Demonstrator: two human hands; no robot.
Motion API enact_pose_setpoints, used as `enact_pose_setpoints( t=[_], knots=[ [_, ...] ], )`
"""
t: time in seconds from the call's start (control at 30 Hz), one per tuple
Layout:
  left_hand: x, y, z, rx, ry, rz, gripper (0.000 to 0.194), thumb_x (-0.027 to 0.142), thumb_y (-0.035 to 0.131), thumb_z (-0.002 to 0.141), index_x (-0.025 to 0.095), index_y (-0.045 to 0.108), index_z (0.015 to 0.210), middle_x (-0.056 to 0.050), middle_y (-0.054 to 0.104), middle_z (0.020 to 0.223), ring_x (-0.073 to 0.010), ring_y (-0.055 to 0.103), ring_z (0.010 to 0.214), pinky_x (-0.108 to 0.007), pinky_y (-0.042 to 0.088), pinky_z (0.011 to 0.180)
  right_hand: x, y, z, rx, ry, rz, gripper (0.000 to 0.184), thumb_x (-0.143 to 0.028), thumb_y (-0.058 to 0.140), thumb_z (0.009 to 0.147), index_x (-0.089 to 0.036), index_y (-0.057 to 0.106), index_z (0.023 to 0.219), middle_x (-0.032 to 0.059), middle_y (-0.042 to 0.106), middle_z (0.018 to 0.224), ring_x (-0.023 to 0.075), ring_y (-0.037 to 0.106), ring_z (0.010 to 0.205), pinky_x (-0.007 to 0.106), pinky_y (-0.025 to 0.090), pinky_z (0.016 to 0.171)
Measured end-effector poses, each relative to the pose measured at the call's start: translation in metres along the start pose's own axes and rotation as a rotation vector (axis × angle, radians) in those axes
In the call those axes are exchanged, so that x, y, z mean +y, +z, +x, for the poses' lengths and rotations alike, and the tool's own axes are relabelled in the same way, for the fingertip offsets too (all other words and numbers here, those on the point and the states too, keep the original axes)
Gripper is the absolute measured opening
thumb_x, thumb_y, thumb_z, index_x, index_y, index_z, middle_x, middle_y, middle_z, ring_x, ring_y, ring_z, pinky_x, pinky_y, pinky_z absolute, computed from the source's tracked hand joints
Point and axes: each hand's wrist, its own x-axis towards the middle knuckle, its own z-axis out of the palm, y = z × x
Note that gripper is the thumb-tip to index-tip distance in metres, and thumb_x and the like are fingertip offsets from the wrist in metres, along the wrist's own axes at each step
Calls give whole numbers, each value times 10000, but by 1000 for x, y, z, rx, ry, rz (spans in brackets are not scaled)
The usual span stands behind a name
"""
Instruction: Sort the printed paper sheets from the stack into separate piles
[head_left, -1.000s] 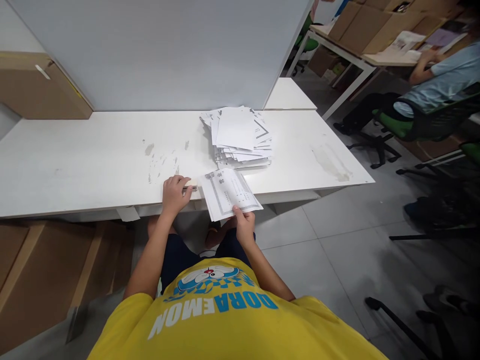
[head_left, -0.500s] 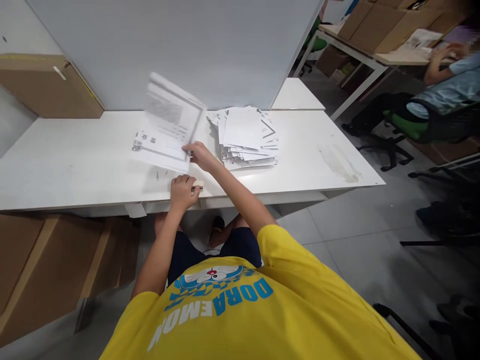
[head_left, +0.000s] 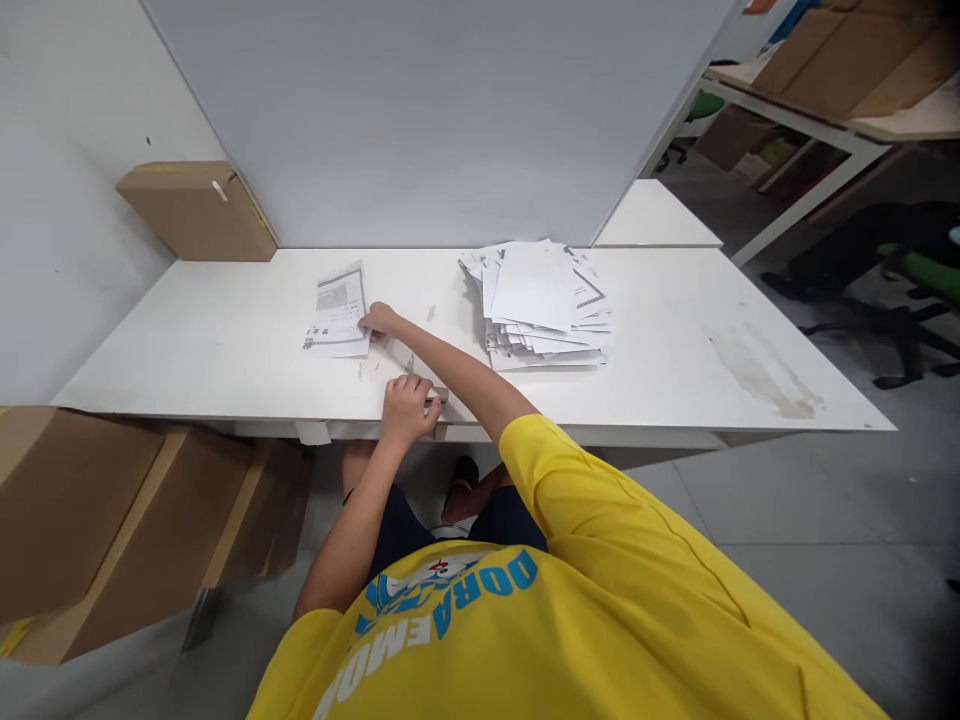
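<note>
My right hand [head_left: 382, 320] reaches across to the left half of the white table, its fingers closed on the right edge of a printed sheet of paper [head_left: 337, 315]. The sheet lies flat or nearly flat on the table, with a grey picture block and lines of print on it. Close to the front edge, my left hand [head_left: 407, 408] rests with its fingers curled over a small pale object with a dark slit [head_left: 438, 396]. The palm covers most of that object, so its kind is hard to tell. An untidy stack of papers [head_left: 536, 300] stands right of both hands.
Behind the white table [head_left: 660, 330] rises a grey partition [head_left: 450, 120]. A cardboard box [head_left: 199, 215] sits at its back left corner, and more cardboard boxes [head_left: 150, 520] stand below on the left. A stain [head_left: 765, 370] marks the table's right end. Another desk [head_left: 900, 125] is at far right.
My right hand has moved left and lowered the printed paper from mid-air to the tabletop. My left hand stays at the front edge. The view has turned left.
</note>
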Motion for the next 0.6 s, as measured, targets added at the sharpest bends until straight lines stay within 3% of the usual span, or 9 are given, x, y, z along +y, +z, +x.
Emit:
enact_pose_setpoints(
  t=[0.07, 0.13, 0.23, 0.3, 0.43, 0.53, 0.6],
  knots=[
    [0, 0, 0, -1, -3, -7, 204, 325, 513, 865, 170, 629, 928, -138, 625, 930, -305, 536, 924, -441, 373, 806, 0, -5, -7, 0, 11, -150, 275, -227, 672, 879, -23, 603, 1051, 82, 650, 1054, 171, 613, 967, 355, 502, 895],
    [-1, 1, 1, -6, -2, -16, 202, 314, 515, 863, 165, 630, 939, -138, 623, 923, -306, 540, 927, -443, 372, 807, -1, -18, -23, -1, 7, -274, 170, -163, 718, 810, -55, 608, 882, 43, 658, 914, 156, 595, 929, 284, 468, 879],
    [-2, -1, 0, -18, 4, -28, 211, 317, 511, 873, 167, 630, 962, -140, 626, 943, -307, 542, 939, -451, 373, 811, 0, -51, -62, -9, -143, -563, 109, -215, 676, 841, -151, 600, 796, 69, 684, 870, 200, 609, 906, 279, 453, 828],
    [-2, -1, -2, -25, 11, -34, 215, 322, 513, 879, 168, 630, 973, -144, 630, 961, -308, 544, 946, -458, 375, 815, 3, -77, -92, -21, -252, -818, 94, -233, 574, 893, -170, 622, 842, 88, 701, 862, 218, 627, 854, 298, 444, 781],
    [5, -2, -4, -41, 7, -39, 229, 322, 502, 898, 176, 644, 1003, -148, 644, 973, -311, 561, 958, -465, 389, 829, 9, -126, -141, 77, -333, -911, 220, -277, 456, 926, -183, 654, 927, 70, 700, 821, 210, 617, 756, 294, 416, 690],
    [3, -7, 2, -43, 33, -101, 304, 314, 458, 935, 181, 641, 1139, -134, 673, 1062, -297, 581, 1073, -465, 395, 937, 4, -159, -156, 262, -368, -899, 279, -299, 401, 937, -187, 655, 966, 80, 694, 849, 214, 605, 755, 309, 426, 710],
    [-12, -15, 9, -23, 68, -135, 365, 290, 403, 962, 192, 607, 1249, -112, 670, 1187, -283, 516, 1257, -477, 340, 1068, -6, -183, -152, 375, -381, -947, 306, -289, 375, 940, -174, 646, 1026, 108, 690, 931, 235, 604, 818, 335, 438, 765]
  ],
)
